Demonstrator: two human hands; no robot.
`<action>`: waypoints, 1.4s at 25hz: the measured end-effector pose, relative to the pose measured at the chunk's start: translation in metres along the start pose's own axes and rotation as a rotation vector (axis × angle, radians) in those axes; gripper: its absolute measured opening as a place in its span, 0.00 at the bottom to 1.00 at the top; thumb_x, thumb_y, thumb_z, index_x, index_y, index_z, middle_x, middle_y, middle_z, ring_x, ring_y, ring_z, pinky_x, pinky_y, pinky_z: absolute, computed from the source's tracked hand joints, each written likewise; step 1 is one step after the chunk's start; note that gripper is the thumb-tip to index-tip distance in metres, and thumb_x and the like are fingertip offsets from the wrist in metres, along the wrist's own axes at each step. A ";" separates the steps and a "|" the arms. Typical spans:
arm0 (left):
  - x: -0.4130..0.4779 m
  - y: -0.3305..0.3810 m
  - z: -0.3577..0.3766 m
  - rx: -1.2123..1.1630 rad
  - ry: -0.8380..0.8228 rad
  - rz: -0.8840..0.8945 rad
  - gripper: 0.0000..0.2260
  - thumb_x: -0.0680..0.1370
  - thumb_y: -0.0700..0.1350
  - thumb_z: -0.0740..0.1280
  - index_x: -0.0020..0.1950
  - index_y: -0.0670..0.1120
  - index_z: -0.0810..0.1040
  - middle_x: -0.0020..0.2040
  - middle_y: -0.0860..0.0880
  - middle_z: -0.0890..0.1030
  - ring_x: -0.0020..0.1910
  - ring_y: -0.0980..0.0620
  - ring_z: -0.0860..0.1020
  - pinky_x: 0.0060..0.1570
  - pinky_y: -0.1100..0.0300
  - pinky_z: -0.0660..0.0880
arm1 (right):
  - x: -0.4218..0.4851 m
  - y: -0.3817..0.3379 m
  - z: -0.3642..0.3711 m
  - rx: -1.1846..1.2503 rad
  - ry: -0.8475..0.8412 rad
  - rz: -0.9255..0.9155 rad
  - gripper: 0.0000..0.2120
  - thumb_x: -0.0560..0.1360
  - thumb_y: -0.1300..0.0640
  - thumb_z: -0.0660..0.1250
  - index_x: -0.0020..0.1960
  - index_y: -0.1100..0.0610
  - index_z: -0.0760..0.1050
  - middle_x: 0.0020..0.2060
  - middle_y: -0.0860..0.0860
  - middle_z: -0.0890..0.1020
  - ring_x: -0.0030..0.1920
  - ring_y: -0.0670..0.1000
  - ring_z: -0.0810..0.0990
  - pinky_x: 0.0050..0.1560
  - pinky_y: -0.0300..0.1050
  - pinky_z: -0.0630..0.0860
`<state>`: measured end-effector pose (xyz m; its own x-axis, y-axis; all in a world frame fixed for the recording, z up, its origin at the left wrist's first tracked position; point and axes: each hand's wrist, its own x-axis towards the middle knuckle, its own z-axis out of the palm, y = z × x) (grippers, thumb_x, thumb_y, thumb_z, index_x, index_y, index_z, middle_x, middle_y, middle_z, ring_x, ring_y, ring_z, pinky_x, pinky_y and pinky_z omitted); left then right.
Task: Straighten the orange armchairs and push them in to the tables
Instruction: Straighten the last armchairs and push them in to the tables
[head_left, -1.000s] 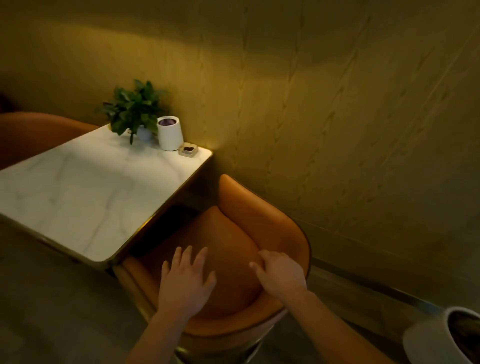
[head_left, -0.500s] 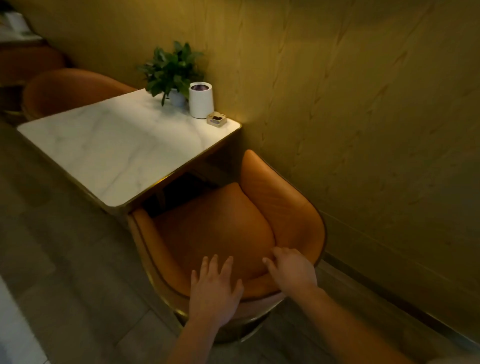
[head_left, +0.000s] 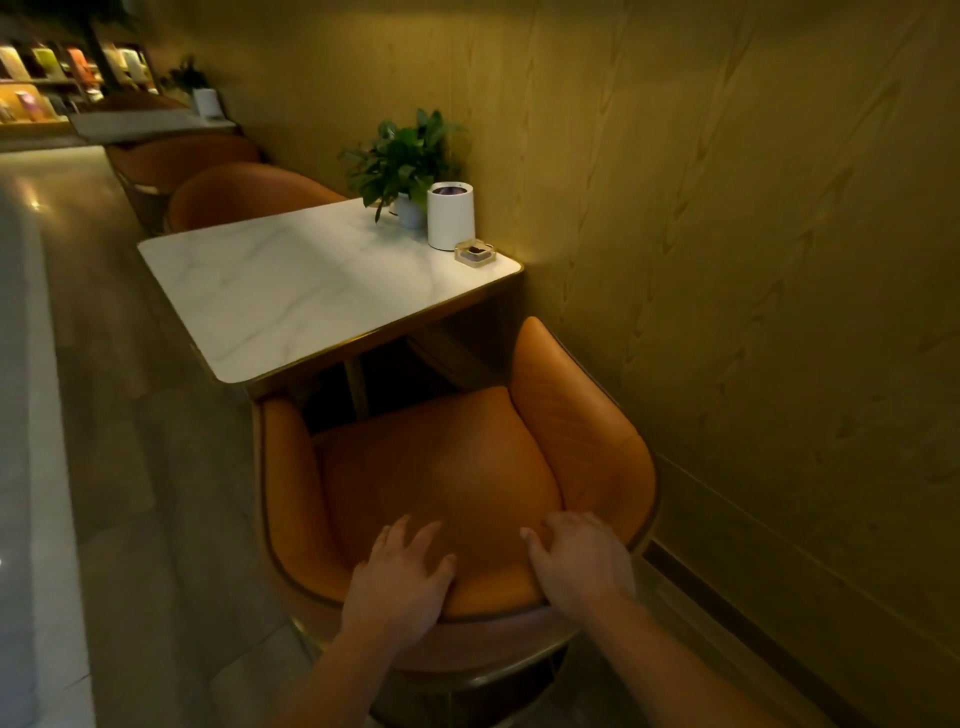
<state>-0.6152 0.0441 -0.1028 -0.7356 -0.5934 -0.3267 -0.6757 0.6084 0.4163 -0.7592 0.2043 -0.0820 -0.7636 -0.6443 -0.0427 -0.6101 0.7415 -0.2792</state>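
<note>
One wide-angle view, worn on the head, looks forward and steeply down from just behind the orange armchair (head_left: 441, 467). It is near enough that the left hand (head_left: 400, 577) and right hand (head_left: 582, 561) sit low in frame (straight lines bow), and it faces along the wall (head_left: 727, 260) over the marble table (head_left: 291, 291).

No readable text, labels, brands or numbers anywhere I looked. The white canister (head_left: 451, 215) at the far right corner of the table (head_left: 291, 291) was plain-faced. The small dish (head_left: 474, 253) just beside it on the near side was too small to make out any marking. The coloured items on the shelves (head_left: 47, 67) at far left were blurred, so I couldn't tell if they carried print. The near orange armchair (head_left: 441, 467) showed no legible tag or logo.
</note>
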 end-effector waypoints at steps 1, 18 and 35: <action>0.002 0.000 0.000 -0.003 -0.005 0.003 0.26 0.80 0.66 0.50 0.77 0.63 0.55 0.81 0.52 0.53 0.79 0.48 0.51 0.73 0.42 0.61 | 0.000 0.000 -0.001 0.004 0.013 0.004 0.20 0.79 0.35 0.51 0.50 0.45 0.75 0.46 0.45 0.78 0.49 0.46 0.75 0.55 0.47 0.74; 0.029 0.028 0.009 -0.046 0.157 0.030 0.26 0.79 0.68 0.49 0.76 0.63 0.58 0.80 0.55 0.54 0.79 0.50 0.51 0.73 0.44 0.62 | 0.039 0.024 -0.006 0.013 0.095 0.007 0.19 0.79 0.36 0.54 0.59 0.43 0.77 0.50 0.43 0.80 0.45 0.43 0.74 0.44 0.43 0.70; 0.132 0.145 0.008 -0.142 0.281 -0.187 0.26 0.78 0.65 0.54 0.76 0.64 0.59 0.80 0.57 0.53 0.79 0.53 0.49 0.75 0.46 0.57 | 0.209 0.109 -0.040 -0.007 -0.018 -0.208 0.21 0.79 0.35 0.55 0.66 0.42 0.72 0.58 0.43 0.78 0.53 0.43 0.75 0.53 0.42 0.72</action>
<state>-0.8103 0.0581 -0.0919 -0.5447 -0.8211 -0.1707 -0.7694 0.4082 0.4914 -0.9935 0.1582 -0.0828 -0.6171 -0.7869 -0.0025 -0.7557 0.5935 -0.2770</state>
